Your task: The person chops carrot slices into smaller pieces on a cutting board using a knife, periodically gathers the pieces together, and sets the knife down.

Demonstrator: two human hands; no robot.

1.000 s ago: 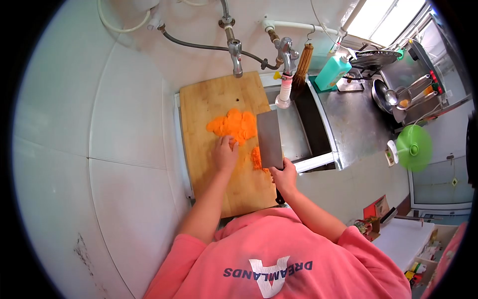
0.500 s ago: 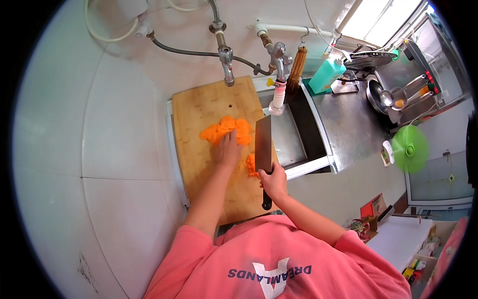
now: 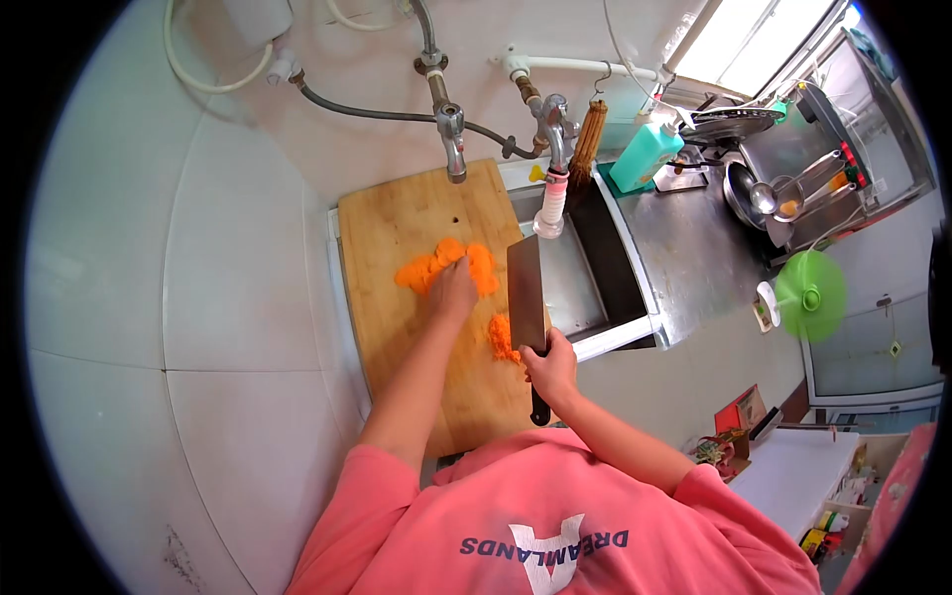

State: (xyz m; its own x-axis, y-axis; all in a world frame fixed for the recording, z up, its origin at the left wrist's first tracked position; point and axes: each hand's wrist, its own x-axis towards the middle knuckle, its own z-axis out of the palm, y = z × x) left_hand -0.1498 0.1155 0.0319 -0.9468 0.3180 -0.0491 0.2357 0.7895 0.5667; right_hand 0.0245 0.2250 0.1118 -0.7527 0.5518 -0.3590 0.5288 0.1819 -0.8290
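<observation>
On the wooden cutting board [image 3: 397, 213] lies a loose pile of thin orange carrot slices [image 3: 415, 272]. My left hand [image 3: 453, 289] is at the near side of this pile, its fingers drawn together on some slices; the fingertips are partly hidden. My right hand [image 3: 552, 368] is wrapped round the black handle of a cleaver [image 3: 527, 293]. Its broad blade points away from me, over the board's right edge. Beside the blade, a small heap of finely cut carrot [image 3: 501, 339] rests on the board, partly covered by the cleaver and right hand.
Right of the board is a sink [image 3: 580, 268] with a tap [image 3: 551, 203] above it. A second tap [image 3: 452, 149] juts over the board's far edge. Farther right stand a turquoise bottle [image 3: 645, 157], a wok [image 3: 742, 196] with ladles, and a green fan [image 3: 810, 296].
My left hand's fingers have drawn together at the carrot slices. The cleaver stays in my right hand, tilted slightly differently. The whole view has shifted a little.
</observation>
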